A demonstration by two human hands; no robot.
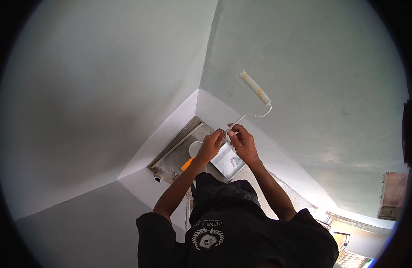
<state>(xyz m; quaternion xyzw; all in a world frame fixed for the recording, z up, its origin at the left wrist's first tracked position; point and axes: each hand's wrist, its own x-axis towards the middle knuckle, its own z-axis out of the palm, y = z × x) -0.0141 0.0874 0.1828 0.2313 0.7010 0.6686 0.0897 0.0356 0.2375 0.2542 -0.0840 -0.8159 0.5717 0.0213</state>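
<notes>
My left hand [212,145] grips paint roller [255,88] near frame centre; my right hand [244,144] pinches its shaft, sleeve upper centre. Below, silvery tray [224,164], part-hidden; orange object [187,164] left. Lower centre: black shirt [259,232], white lettering [208,223], wreath emblem [208,240].

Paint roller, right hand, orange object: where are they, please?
Paint roller [255,88], head view: middle of its pale sleeve.
Right hand [243,142], head view: middle of the hand.
Orange object [187,164], head view: its uncovered part.

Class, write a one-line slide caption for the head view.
Left hand and right hand at the lower end of a paint roller beside a grey-green wall.
</notes>
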